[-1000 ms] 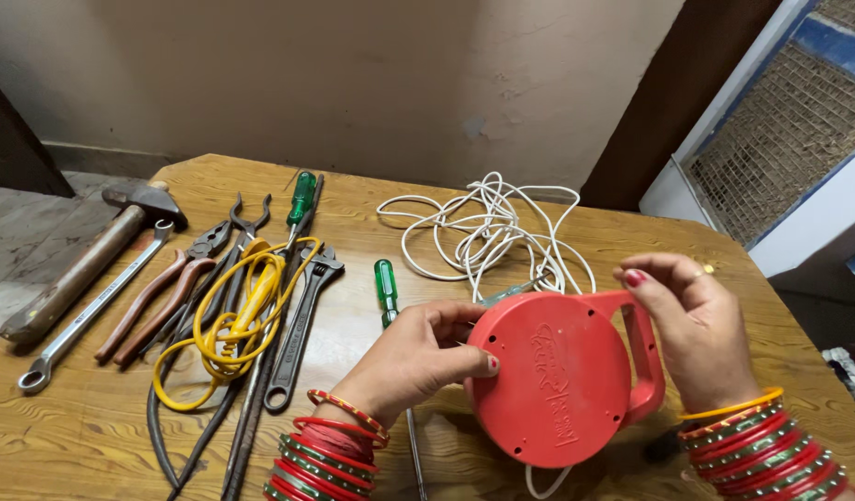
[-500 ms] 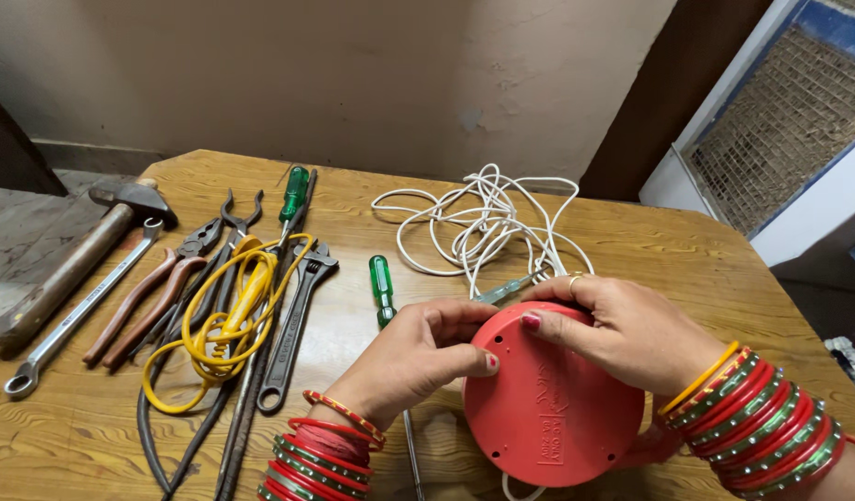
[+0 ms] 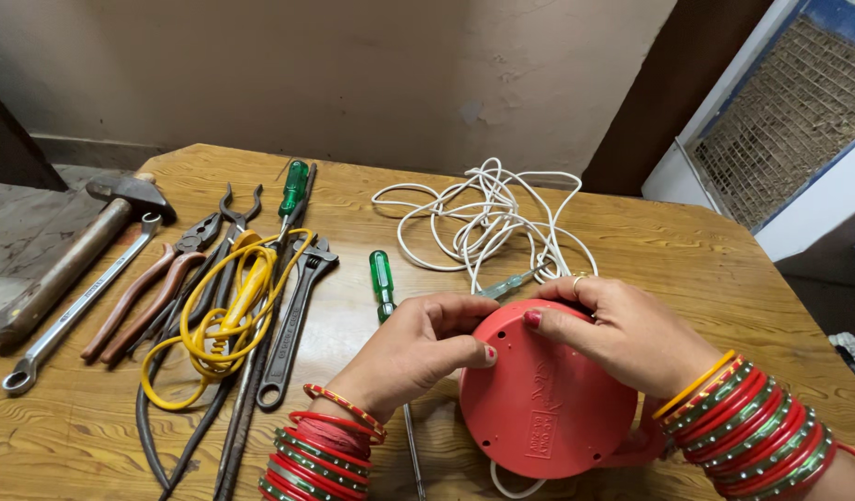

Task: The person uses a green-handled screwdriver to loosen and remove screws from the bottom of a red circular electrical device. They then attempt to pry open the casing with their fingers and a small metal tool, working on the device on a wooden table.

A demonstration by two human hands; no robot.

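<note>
Red plastic reel point(image 3: 548, 399) gripped by left hand point(image 3: 418, 348) and right hand point(image 3: 631, 339) above wooden table point(image 3: 687, 269). White cord point(image 3: 488, 223) mostly loose, heaped beyond; winding largely outstanding.

A single camera, worn on the person's head, looks forward and steeply down over a wooden table point(image 3: 631, 241). It sits close above the hands, which fill the lower middle of the view with the wrists cut by the bottom edge. The table's far edge, a plain wall point(image 3: 353, 74) and a window point(image 3: 789, 102) at upper right close the view. No second view shares the scene.
</note>
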